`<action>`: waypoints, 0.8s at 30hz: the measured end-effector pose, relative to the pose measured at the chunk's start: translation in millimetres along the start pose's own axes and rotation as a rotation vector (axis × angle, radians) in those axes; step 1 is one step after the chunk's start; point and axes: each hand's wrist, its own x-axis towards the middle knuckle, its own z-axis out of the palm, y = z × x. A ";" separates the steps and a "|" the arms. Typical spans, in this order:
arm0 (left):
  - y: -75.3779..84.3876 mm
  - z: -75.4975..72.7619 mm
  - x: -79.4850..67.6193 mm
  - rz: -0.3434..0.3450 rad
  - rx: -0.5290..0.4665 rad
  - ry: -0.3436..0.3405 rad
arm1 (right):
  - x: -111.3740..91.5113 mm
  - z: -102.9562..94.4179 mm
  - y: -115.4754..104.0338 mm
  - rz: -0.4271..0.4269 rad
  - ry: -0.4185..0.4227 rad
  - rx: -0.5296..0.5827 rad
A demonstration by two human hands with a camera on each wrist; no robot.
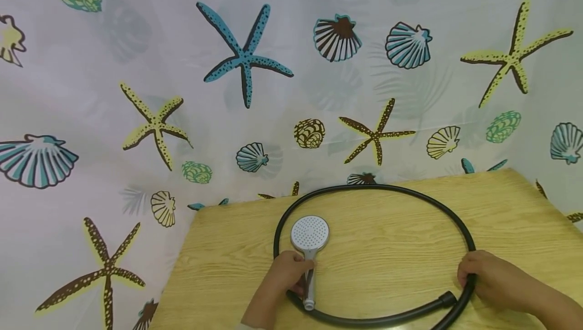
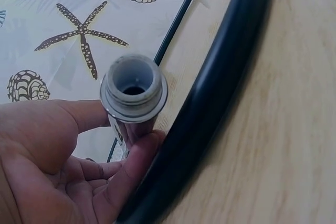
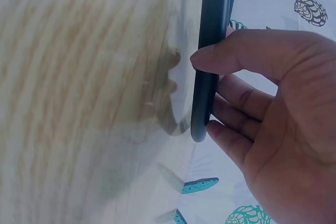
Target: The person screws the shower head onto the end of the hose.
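1. Gripped the shower head [image 1: 309,253] by its handle [image 1: 310,283] in the left hand [image 1: 287,272], thumb and fingers closed about the shiny shaft, with the spray face [image 1: 309,232] turned upward.
2. Pinched the black hose [image 1: 364,187] in the right hand [image 1: 494,277], with thumb and fingers on opposite sides, at the right of its wide loop.
3. Had the shower head near the loop's left side, above or on the table [image 1: 410,249]; could not tell which. Had the hollow neck [image 2: 134,103] close to the hose; could not tell touching from a slight gap.
4. Left the end fitting [image 1: 448,299] untouched by either hand, just beside the hose and near the right hand.
5. Judged the step as steadying both pieces at once; seemed best done with a light hold on the handle, well clear of the neck's rim.
6. Seemed wise to guide the hose along its natural curve, without twisting, for fear of kinking or springing against the shower head.
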 end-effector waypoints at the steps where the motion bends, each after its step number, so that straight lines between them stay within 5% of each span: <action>1: -0.1 -0.3 0.2 -0.001 -0.005 -0.002 | -0.2 0.0 0.1 -0.003 0.006 -0.006; 24: -1.8 -7.1 2.4 -0.032 -0.067 -0.030 | 6.2 -0.6 -3.4 0.050 0.041 -0.002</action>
